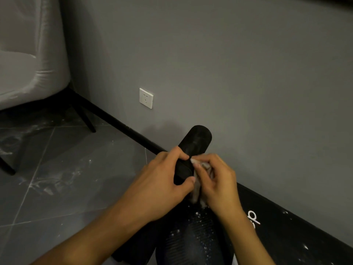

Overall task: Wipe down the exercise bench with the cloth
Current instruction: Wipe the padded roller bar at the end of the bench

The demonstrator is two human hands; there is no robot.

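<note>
Status at this frame:
- exercise bench sat low right, against the grey wall; black, dusted with white specks
- its black foam roller stuck out toward the wall, centre of view, far end free
- left hand gripped the foam roller from the left, fingers over the top and thumb curled under the near side
- right hand was narrow, fingers bunched around the cloth and pressing it on the roller's right side, just beside the left fingertips
- cloth was pale and crumpled, with a loose end hanging down between the two hands
- ribbed dark section below the hands also carried white specks
- writing: white lettering on the bench's flat black face read roughly "dp"; the rest was cut off by the right forearm, so I couldn't confirm a brand
- no other legible text

Surroundings:
- white wall socket was low on the wall, left of the roller and well apart from it
- black skirting ran along the wall base
- chair in clear plastic wrap stood far left on thin black legs
- floor was grey tile with white dust smears
</note>
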